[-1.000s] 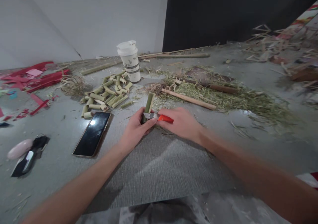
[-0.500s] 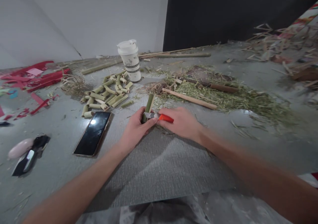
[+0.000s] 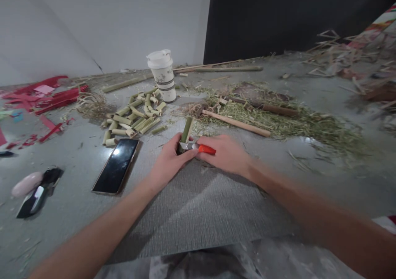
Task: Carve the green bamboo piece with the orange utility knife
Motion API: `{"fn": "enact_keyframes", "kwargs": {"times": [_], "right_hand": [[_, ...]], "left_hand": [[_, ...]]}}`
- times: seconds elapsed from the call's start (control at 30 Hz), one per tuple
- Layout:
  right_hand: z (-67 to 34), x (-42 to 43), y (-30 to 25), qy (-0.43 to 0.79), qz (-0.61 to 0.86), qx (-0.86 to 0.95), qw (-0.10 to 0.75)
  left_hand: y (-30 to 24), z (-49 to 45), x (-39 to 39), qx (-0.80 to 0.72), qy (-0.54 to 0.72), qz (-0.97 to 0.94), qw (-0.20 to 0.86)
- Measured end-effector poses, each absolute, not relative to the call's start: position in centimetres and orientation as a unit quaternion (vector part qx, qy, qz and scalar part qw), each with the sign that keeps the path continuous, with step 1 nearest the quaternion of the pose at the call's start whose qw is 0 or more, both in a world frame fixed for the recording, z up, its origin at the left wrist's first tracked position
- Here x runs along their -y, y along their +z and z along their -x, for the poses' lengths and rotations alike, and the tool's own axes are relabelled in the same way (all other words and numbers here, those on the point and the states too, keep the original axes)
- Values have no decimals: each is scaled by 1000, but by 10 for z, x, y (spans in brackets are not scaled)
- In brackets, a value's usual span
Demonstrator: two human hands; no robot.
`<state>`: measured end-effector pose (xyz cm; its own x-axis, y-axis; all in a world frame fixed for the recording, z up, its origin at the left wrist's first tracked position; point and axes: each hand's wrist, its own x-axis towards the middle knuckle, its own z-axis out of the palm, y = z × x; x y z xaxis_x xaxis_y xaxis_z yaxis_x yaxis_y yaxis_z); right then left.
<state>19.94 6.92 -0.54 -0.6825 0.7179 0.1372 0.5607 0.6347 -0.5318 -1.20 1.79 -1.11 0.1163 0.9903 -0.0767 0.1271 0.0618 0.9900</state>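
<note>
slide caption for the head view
Left hand grips a green bamboo piece while right hand holds an orange-handled knife against it.

One head-worn view, forward and down.
You look from your own head, close over your left hand (image 3: 168, 163) and right hand (image 3: 227, 153) on the grey mat (image 3: 198, 213), facing the white wall (image 3: 108, 23) beyond.

- I am looking at a green bamboo stick (image 3: 187, 129), its skin showing smooth and matt.
- The cutter (image 3: 202, 147) laid against it is showing a glossy orange plastic grip and a bare metal blade.
- The grey mat (image 3: 198, 204) is reading to me as coarse woven cloth.
- The phone (image 3: 116, 166) is gleaming, its black glass throwing back a lamp.
- The paper cup (image 3: 163, 81) is wearing a matt white plastic lid.
- The shavings (image 3: 278, 122) are lying dry, fibrous and rough.
</note>
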Motion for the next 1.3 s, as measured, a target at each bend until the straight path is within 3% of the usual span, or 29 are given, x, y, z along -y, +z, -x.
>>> {"fn": "enact_keyframes", "kwargs": {"times": [0.47, 1.3], "right_hand": [[-199, -57, 3, 112, 424, 884, 163], [-192, -44, 0, 83, 507, 840, 177]], "left_hand": [[2, 7, -11, -577, 407, -558, 435], [-5, 2, -5, -611, 455, -499, 413]]}}
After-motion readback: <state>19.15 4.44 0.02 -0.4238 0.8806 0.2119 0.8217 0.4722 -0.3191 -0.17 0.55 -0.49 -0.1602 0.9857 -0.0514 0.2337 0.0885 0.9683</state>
